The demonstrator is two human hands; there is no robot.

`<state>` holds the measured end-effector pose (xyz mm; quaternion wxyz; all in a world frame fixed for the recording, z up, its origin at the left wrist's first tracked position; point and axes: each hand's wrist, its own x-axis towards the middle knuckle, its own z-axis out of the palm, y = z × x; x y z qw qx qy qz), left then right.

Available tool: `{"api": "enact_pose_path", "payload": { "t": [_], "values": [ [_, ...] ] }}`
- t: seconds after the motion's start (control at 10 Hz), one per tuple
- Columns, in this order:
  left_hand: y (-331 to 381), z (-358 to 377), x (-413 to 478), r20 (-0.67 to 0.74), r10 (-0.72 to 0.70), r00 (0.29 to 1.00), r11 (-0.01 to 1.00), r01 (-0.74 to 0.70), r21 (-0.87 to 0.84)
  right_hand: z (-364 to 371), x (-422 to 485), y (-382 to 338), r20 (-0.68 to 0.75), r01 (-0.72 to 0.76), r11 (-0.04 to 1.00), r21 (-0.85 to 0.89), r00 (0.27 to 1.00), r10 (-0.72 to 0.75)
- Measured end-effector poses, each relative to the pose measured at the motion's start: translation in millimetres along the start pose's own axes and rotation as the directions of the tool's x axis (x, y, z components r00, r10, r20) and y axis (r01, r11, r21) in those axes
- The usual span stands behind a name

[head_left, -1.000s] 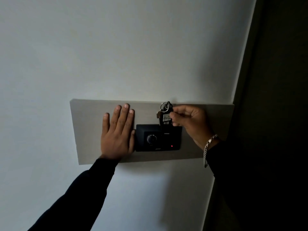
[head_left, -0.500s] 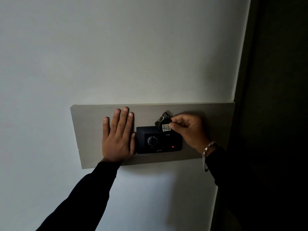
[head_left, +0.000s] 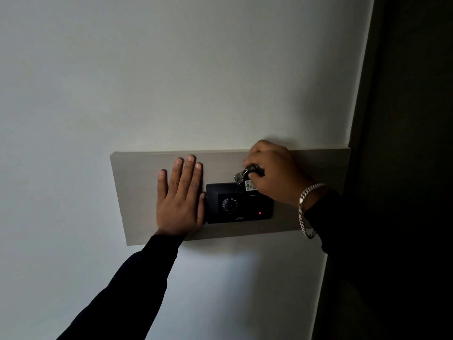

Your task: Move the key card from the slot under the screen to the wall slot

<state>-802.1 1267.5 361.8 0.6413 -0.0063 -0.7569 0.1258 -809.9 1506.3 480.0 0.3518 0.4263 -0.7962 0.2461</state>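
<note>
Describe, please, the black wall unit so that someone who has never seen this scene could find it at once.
On the pale wall sits a wide grey panel. The black wall unit is mounted on it, between the flat left hand and the right hand holding the key card. It alone is black, with a round dial and a small red light.

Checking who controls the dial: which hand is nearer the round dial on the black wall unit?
Left. The left hand lies flat just left of the dial; the right hand is above-right, gripping the key card.
</note>
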Motion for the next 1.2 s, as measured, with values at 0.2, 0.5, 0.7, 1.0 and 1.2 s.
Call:
{"api": "enact_pose_path", "payload": {
  "t": [0.2, 0.5, 0.7, 1.0, 1.2],
  "values": [
    [-1, 1, 0, 0.007, -0.002, 1.0, 1.0, 0.002, -0.01, 3, 13, 4, 0.011, 0.025, 0.999, -0.039, 1.0, -0.025],
    [-2, 4, -2, 0.032, 0.004, 0.999, 1.0, -0.003, -0.01, 21, -13, 18, -0.327, 0.009, 0.989, 0.147, 0.944, 0.04],
    [-2, 1, -1, 0.042, 0.005, 0.999, 1.0, -0.005, -0.007, 25, -16, 22, -0.354, 0.047, 0.989, 0.141, 0.935, 0.006],
    [0, -3, 0, 0.116, 0.016, 0.993, 0.999, -0.021, 0.035, 38, -28, 22, -0.354, 0.015, 0.991, 0.132, 0.935, 0.032],
    [-4, -29, 7, 0.247, 0.043, 0.968, 0.995, -0.02, -0.093, 29, -37, 13, -0.325, -0.061, 0.984, 0.169, 0.939, 0.114]
  ]
}}
